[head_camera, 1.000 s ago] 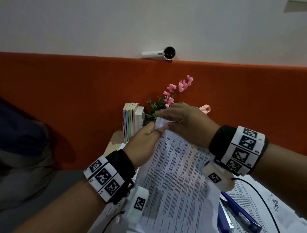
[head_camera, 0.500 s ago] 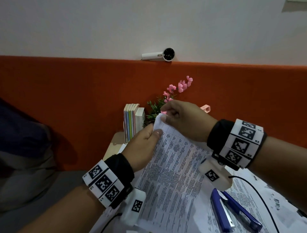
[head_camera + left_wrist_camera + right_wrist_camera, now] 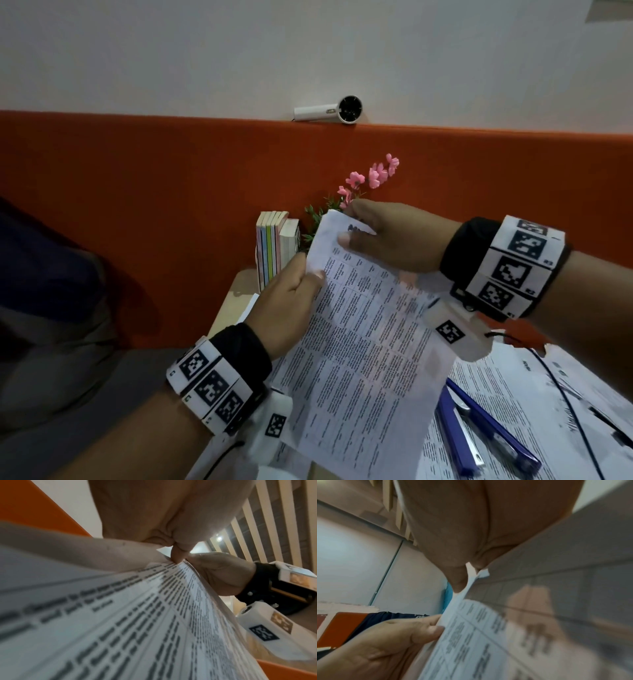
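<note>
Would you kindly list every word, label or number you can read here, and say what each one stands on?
Nothing reads clearly enough to quote.
White printed paper sheet, pinched by the left hand and right hand: table of dark print, too blurred.
White wristbands: black square code patterns; tiny characters beside them illegible.
Loose printed papers under the blue stapler: too small.

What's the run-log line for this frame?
printed sheets: held tilted | left hand: pinches left edge | right hand: pinches top corner | stapler: lying on papers
</note>
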A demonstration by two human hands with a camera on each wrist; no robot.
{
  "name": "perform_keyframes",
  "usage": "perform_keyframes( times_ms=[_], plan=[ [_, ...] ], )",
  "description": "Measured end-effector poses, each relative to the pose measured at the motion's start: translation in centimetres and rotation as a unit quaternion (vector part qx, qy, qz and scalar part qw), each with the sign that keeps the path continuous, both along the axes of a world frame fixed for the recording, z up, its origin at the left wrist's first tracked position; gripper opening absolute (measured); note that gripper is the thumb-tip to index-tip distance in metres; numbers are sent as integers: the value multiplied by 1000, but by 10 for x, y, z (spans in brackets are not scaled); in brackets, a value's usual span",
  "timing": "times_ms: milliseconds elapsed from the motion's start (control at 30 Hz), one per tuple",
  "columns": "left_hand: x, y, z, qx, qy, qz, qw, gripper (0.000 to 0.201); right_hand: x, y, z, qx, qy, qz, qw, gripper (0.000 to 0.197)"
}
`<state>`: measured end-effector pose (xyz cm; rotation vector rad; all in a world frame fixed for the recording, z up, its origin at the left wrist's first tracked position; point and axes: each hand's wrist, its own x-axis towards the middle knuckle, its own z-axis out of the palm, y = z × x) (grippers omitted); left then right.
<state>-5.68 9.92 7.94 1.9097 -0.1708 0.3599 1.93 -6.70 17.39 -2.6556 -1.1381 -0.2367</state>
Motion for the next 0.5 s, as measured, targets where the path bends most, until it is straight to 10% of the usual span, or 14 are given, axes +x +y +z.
perform_keyframes(
  times_ms=[500],
  plan=[
    [13, 19, -12, -42, 19, 0, 999, 26, 6, -34, 14, -74, 98, -20, 992, 8]
  ],
)
